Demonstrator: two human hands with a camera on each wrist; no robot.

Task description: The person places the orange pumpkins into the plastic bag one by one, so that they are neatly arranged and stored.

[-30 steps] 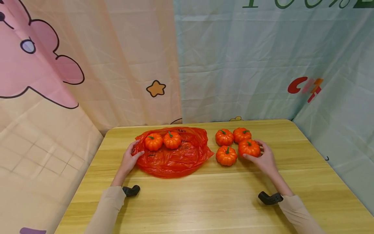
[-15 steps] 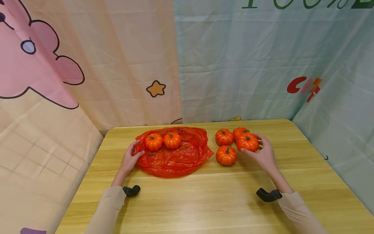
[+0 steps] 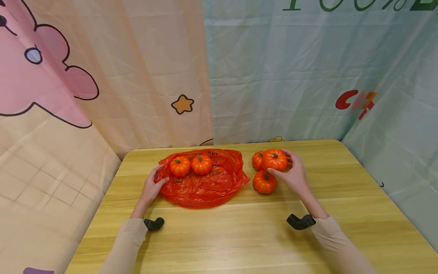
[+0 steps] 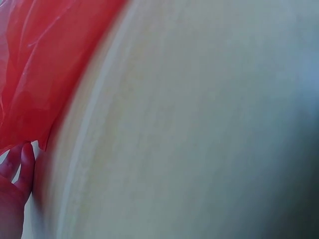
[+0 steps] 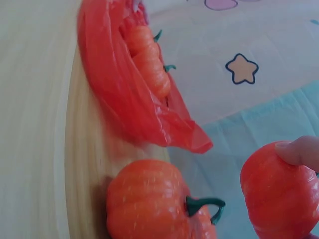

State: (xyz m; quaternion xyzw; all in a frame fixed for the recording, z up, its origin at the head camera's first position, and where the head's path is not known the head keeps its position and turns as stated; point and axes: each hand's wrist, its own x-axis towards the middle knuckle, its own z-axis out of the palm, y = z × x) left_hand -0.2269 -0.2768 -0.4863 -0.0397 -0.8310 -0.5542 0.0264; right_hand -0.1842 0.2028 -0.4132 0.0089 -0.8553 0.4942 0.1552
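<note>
one left hand [image 3: 150,186] grips the near-left edge of a red plastic bag [image 3: 202,194], spread on the wooden table [image 3: 222,236]. two small orange pumpkins [image 3: 202,164] sit side by side within its rim. right of it, two loose pumpkins [image 3: 265,183] stand just beside a raised pumpkin [image 3: 275,160], held between the right hand's [image 3: 295,175] thumb and fingers.
</note>
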